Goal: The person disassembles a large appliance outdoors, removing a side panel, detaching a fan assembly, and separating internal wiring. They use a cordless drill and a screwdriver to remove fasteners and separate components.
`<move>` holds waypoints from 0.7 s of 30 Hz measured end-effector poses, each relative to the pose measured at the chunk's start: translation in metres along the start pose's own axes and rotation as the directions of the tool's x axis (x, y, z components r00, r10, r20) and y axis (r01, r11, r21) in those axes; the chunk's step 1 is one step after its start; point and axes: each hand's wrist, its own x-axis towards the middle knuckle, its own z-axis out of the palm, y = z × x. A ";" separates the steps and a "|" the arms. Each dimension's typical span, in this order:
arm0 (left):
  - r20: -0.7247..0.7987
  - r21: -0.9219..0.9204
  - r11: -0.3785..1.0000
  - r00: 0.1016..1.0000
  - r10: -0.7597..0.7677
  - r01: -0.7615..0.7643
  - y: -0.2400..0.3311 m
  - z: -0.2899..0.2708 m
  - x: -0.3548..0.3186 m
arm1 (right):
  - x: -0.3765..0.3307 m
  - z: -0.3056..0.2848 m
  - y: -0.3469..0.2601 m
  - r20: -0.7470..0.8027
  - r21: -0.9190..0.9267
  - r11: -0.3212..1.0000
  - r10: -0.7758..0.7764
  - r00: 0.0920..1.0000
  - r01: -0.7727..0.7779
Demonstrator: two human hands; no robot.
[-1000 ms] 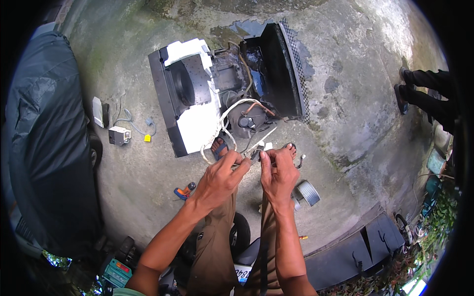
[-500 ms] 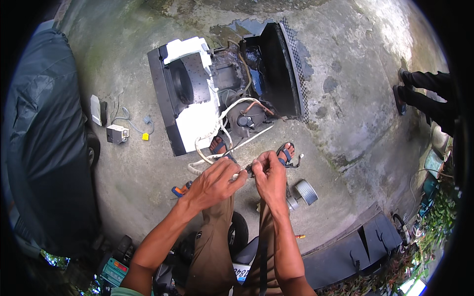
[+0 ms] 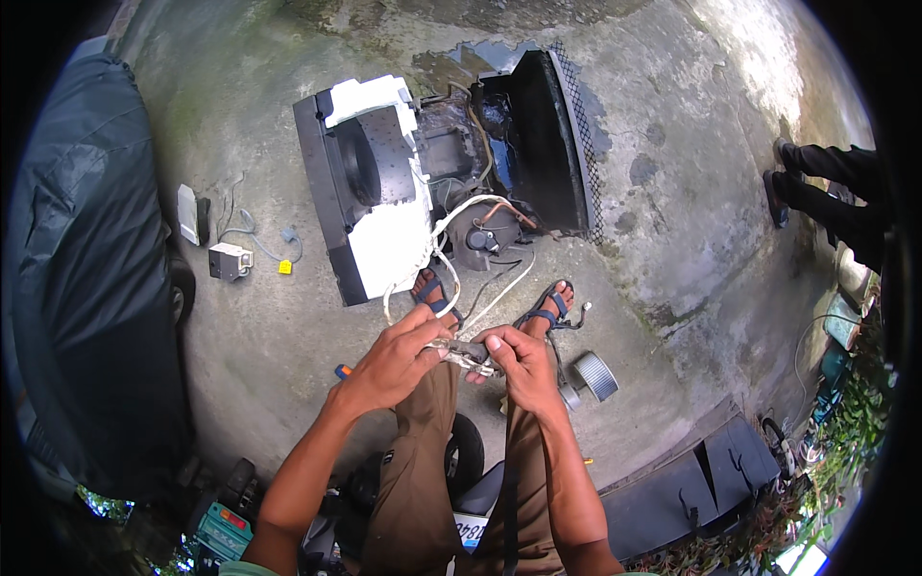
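My left hand (image 3: 392, 363) pinches one end of a short wire bundle (image 3: 469, 351), whitish and grey with a darker sleeve-like part. On its other end my right hand (image 3: 524, 363) is closed, thumb on top. Whether the dark part is tape or a sleeve is too small to tell. Pale cables (image 3: 451, 278) run from near my hands up to a round dark compressor (image 3: 480, 238) with a copper pipe (image 3: 492, 209). It belongs to an opened air-conditioner unit with white foam (image 3: 389, 240) and a black casing (image 3: 547, 144).
A small fan motor with a ribbed wheel (image 3: 595, 375) lies right of my knees. At left are a white-grey box (image 3: 230, 260) with wires and a covered vehicle (image 3: 86, 269). Another person's legs (image 3: 836, 192) stand at right. A dark panel (image 3: 701, 485) lies at lower right.
My hands have drawn slightly lower, and more of the wire bundle shows between them. The pale cables have shifted. The orange-blue tool is now mostly hidden behind my left arm.
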 end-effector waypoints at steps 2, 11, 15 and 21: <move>-0.022 0.018 1.000 1.000 -0.021 0.021 -0.002 -0.011 0.000 | 0.000 -0.002 0.006 0.028 0.187 0.982 0.018 0.999 -0.023; -0.102 -0.320 0.936 0.977 -0.190 0.149 -0.007 -0.010 0.002 | -0.009 0.013 -0.008 -0.049 -0.051 0.993 -0.106 0.993 0.103; -0.294 -0.372 0.922 0.928 -0.229 0.109 -0.014 0.000 -0.010 | -0.005 0.006 -0.018 0.090 -0.326 0.899 -0.279 0.956 0.293; -0.532 -0.572 0.774 0.841 -0.096 -0.273 -0.028 0.016 -0.046 | -0.020 -0.008 -0.021 0.108 -0.265 0.945 -0.168 0.980 0.191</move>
